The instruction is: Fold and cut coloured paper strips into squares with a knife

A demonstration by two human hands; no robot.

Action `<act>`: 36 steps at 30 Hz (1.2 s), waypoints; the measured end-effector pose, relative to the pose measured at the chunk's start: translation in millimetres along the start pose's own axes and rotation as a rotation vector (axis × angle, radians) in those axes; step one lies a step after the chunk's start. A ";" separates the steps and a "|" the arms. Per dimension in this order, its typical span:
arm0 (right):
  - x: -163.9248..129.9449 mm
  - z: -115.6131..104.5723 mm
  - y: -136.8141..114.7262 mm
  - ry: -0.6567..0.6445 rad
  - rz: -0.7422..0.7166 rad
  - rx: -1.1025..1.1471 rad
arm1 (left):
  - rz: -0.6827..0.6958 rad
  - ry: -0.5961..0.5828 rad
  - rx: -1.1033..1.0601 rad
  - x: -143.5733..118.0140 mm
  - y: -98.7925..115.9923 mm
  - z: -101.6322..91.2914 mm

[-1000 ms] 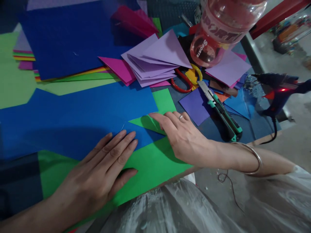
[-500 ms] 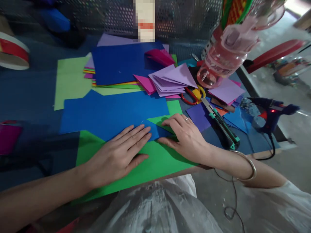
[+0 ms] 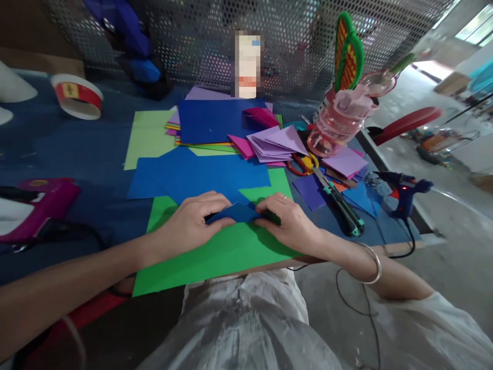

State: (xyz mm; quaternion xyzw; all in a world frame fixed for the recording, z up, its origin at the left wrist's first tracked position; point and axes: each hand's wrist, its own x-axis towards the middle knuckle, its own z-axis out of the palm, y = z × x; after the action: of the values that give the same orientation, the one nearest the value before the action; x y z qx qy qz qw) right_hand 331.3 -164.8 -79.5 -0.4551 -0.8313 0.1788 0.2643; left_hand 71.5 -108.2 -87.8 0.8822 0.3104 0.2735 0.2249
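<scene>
My left hand (image 3: 202, 216) is closed on the left side of a blue piece of paper (image 3: 238, 211), its thumb along the near edge. My right hand (image 3: 283, 218), with a ring on one finger, pinches the right end of this paper between thumb and fingers. The near edge of the paper is raised to a low point between the hands. Under and behind it lies a wide blue sheet (image 3: 204, 174); whether the two are joined is hidden by my fingers. A bright green sheet (image 3: 200, 259) lies beneath both hands along the table's front edge.
Behind are a dark blue paper stack (image 3: 211, 121) and folded lilac papers (image 3: 275, 144). To the right are scissors (image 3: 298, 163), a utility knife (image 3: 341, 203), a pink bottle (image 3: 337, 126) and a glue gun (image 3: 406, 190) with a lit red light. A magenta device (image 3: 52, 208) sits left.
My left hand has gone from lying flat on the blue paper to gripping its edge, which is now raised. My right hand keeps its pinch. The camera view has shifted.
</scene>
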 end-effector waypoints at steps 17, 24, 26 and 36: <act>43.0 -5.6 -21.6 -0.279 0.295 -0.286 | 0.130 0.070 0.257 -6.7 1.5 1.6; 36.6 8.2 -18.0 -0.163 0.207 -0.335 | 0.209 0.044 0.407 -5.2 0.9 1.3; 35.6 11.7 -16.7 -0.145 0.152 -0.348 | 0.186 0.031 0.396 -4.6 0.3 1.8; 46.9 19.9 -12.1 -0.114 0.130 -0.331 | 0.070 -0.012 0.330 0.4 -1.9 1.3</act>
State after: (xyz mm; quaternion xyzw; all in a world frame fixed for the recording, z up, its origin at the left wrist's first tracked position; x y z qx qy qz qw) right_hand 290.4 -132.3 -75.8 -0.5344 -0.8317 0.0818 0.1262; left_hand 71.8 -106.9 -89.8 0.9190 0.3189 0.2213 0.0690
